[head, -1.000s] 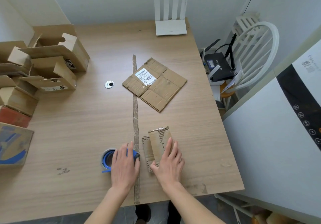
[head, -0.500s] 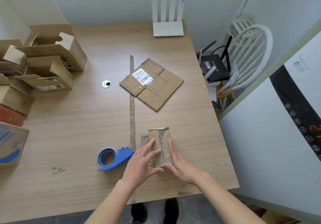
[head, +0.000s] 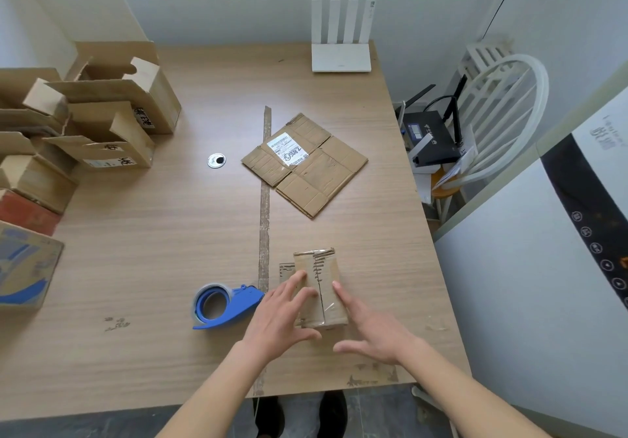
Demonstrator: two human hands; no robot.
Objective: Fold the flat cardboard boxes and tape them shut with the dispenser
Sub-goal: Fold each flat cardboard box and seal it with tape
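Note:
A small folded cardboard box [head: 321,281] with clear tape along its top seam stands near the table's front edge. My left hand [head: 282,318] lies with straight fingers against its left side and top. At the box's right side is my right hand [head: 368,327], fingers straight and spread. The blue tape dispenser [head: 221,305] lies on the table just left of my left hand, untouched. A flat cardboard box [head: 306,162] with a white label lies further back, in the middle of the table.
Several opened cardboard boxes [head: 102,111] are piled along the table's left edge. A white router [head: 341,43] stands at the back. A strip of brown tape [head: 264,206] runs down the table [head: 153,233]. A white chair [head: 492,114] with black devices stands to the right.
My left hand let go of the tape dispenser and moved right onto the small box. My right hand slid from the box's top to its right side.

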